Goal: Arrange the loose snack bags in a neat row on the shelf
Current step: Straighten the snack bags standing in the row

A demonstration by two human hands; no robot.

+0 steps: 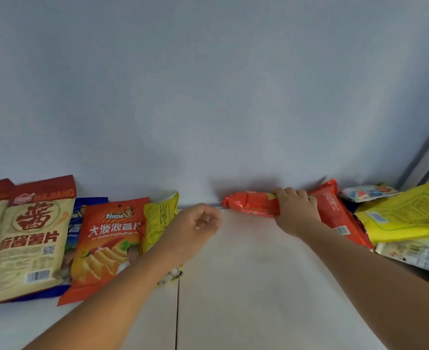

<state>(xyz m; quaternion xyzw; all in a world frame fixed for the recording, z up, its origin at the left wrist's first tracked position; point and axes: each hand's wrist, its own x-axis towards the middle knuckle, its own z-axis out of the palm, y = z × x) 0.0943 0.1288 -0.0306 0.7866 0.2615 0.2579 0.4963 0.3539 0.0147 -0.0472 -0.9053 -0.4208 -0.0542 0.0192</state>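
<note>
white shelf board point(246, 286) runs the full width, backed by a pale grey wall point(208, 84).

left side: a row of bags leans against the wall, overlapping. a large beige crisp bag with a dark red top band point(29, 238) stands in front of a like bag cut off by the left edge. next, a blue foil bag point(75, 223), mostly hidden. then an orange-red bag printed with wavy crisps point(107, 246), then a narrow yellow bag point(158, 221).

right side: a loose heap. a large yellow bag point(405, 218) lies across a red bag point(334, 210) and a white-and-blue bag point(415, 253); a small white packet point(367, 193) sits behind.

centre: an orange-red snack bag lying on its side point(248, 204) at the junction of shelf and wall, between row and heap.

right grip point(295, 210), a bare hand: fingers curled over the right end of that bag, holding it.

left grip point(198, 223), a bare hand: fingers loosely curled, holding nothing, just beside the narrow yellow bag. a beaded bracelet point(170, 274) is on its wrist.
</note>
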